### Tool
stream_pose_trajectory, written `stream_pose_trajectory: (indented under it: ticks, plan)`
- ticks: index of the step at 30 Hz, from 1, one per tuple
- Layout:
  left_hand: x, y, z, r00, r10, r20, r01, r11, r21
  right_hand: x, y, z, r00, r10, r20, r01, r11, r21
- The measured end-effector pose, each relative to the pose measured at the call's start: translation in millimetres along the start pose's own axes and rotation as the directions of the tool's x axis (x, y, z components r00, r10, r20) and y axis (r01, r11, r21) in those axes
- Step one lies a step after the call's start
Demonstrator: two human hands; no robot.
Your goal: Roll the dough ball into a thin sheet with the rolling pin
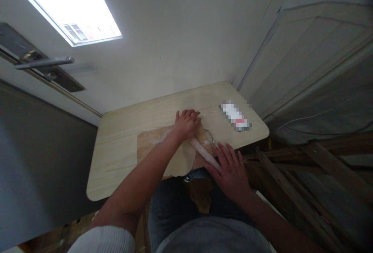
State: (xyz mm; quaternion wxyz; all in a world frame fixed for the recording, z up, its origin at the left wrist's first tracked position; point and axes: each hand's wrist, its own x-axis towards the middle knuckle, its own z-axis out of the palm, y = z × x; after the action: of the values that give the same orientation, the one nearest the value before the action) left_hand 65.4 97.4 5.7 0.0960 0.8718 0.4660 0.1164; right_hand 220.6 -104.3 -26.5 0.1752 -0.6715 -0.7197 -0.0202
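A pale, flour-dusted rolling pin (206,155) lies slantwise across a thin sheet of dough (182,162). My left hand (188,124) covers its far end, palm down, with the fingers reaching past it. At the near end, my right hand (231,170) rests on the pin, which runs in between thumb and fingers; those fingers are spread. Beneath the dough is a wooden cutting board (142,149) with white flour on it. A metal loop handle (210,135) sticks out at the board's right side. Both ends of the pin are hidden by my hands.
The board sits on a light wooden table (113,144) with rounded corners. A blurred-out white item (235,116) lies at the table's right. Behind stands a white door with a lever handle (45,63) and a bright window pane. Wooden beams (294,191) are low on the right.
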Motion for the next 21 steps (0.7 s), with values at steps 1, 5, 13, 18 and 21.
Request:
stream_pose_trajectory:
  ticks: [1,5,13,18,21]
  plan:
    - [3,1,1,1.0,-0.003,-0.001,0.003,1.0,0.005,1,2,0,1.0,0.007,0.003,-0.007,1.0,0.008]
    - [14,4,9,1.0,-0.022,-0.013,0.022,0.999,0.036,4,8,0,0.999,0.036,0.019,-0.037,0.998,0.052]
    - [24,9,14,0.997,-0.056,-0.053,0.06,0.996,0.071,9,26,0,0.998,0.062,0.014,-0.063,0.99,0.124]
    - [29,12,15,0.996,-0.071,-0.058,0.075,0.994,0.081,14,34,0,0.996,0.093,-0.004,-0.091,0.987,0.134]
    - [32,13,15,0.996,-0.069,-0.062,0.074,0.994,0.077,16,35,0,0.994,0.11,-0.018,-0.106,0.984,0.14]
